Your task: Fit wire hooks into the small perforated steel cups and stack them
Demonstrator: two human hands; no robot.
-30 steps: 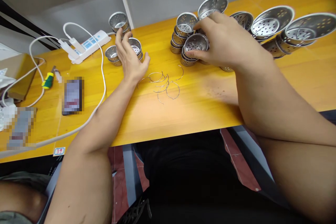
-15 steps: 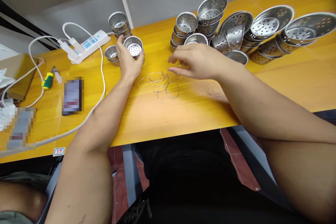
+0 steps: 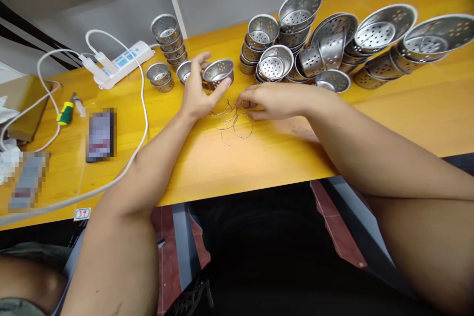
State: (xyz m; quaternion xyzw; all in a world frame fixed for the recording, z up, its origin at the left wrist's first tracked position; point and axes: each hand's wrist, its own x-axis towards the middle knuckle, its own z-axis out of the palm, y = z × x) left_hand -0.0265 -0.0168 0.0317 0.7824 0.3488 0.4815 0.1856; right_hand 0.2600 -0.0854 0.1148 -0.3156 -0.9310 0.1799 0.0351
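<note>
My left hand (image 3: pixel 200 91) is closed round a small perforated steel strainer cup (image 3: pixel 219 71), thumb at its near side and fingers behind. The cup is tilted and held above the table. Another small strainer cup (image 3: pixel 182 72) stands behind that hand, partly hidden. My right hand (image 3: pixel 268 101) hangs palm down at the right edge of a loose pile of thin wire rings (image 3: pixel 243 127). Its fingers are bent, with a gap between thumb and forefinger; whether they touch a ring is unclear. Beside it stands a stack of strainer cups (image 3: pixel 276 63).
Short cup stacks (image 3: pixel 159 76) and a taller one (image 3: pixel 165 29) stand back left. Larger strainer baskets (image 3: pixel 385 29) fill the back right. A power strip (image 3: pixel 122 64) with white cables, a screwdriver (image 3: pixel 65 113) and a phone (image 3: pixel 100 136) lie left on the yellow table (image 3: pixel 207 168).
My left hand has lifted a strainer cup off the left group and brought it right, tilting it. My right hand has come slightly down and nearer the wire rings.
</note>
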